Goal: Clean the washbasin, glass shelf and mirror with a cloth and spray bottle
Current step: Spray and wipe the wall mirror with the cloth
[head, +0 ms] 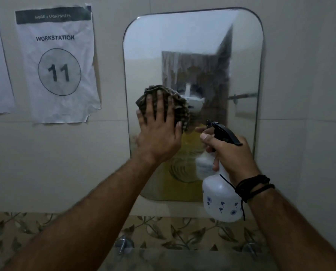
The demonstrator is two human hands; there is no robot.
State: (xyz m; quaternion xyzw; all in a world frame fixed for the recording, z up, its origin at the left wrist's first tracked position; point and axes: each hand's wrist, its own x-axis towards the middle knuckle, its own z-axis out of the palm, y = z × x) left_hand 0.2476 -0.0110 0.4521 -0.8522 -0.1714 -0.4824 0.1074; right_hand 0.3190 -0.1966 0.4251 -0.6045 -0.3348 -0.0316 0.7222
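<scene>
Two hands are in your head view, both raised in front of the mirror (192,55) on the tiled wall. Your left hand (159,132) is spread flat with the fingers apart, and it presses a bunched, striped cloth (179,108) against the lower left part of the glass; the cloth shows above and to the right of your fingers. Your right hand (231,153) is closed around the neck of the white spray bottle (221,200), with the thumb lying beside the black trigger head, and the nozzle points toward the mirror. The bottle hangs upright in front of the lower right corner of the mirror, and small blue flowers are printed on its body. A dark cord bracelet (254,185) goes around your right wrist. On the wall left of the mirror hangs a wrinkled paper sign (57,63) that reads "WORKSTATION 11". Below, a strip of leaf-pattern tiles (182,233) runs along the wall, and two metal brackets (124,244) hold the glass shelf (182,257) at the bottom edge.
</scene>
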